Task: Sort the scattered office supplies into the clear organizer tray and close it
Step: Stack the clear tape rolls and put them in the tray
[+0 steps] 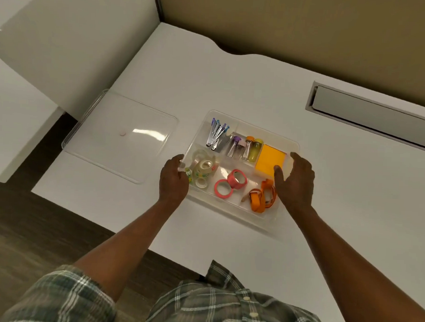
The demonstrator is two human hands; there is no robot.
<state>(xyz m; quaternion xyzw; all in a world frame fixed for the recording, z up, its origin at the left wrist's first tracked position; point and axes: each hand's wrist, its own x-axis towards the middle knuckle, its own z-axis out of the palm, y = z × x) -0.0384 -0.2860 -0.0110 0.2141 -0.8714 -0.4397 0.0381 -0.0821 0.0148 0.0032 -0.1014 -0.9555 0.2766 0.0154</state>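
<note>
The clear organizer tray (pixel 240 217) sits open on the white desk. Its compartments hold metal clips with blue and purple ends (pixel 216 136), small capped bottles (pixel 244 147), an orange sticky-note pad (pixel 268 160), clear tape rolls (pixel 203 167), pink tape rolls (pixel 231 184) and an orange strap (pixel 261 198). My left hand (pixel 173 181) grips the tray's left rim with curled fingers. My right hand (pixel 296 182) holds the right rim, thumb inside over the pad and fingers outside. The clear lid (pixel 119 136) lies flat on the desk to the tray's left, apart from it.
A long grey cable slot (pixel 371 112) runs along the desk's back right. A tan partition wall (pixel 287 29) stands behind the desk. A white panel (pixel 65 42) rises at the left, past the lid. Dark wood floor (pixel 19 212) shows below the desk's left edge.
</note>
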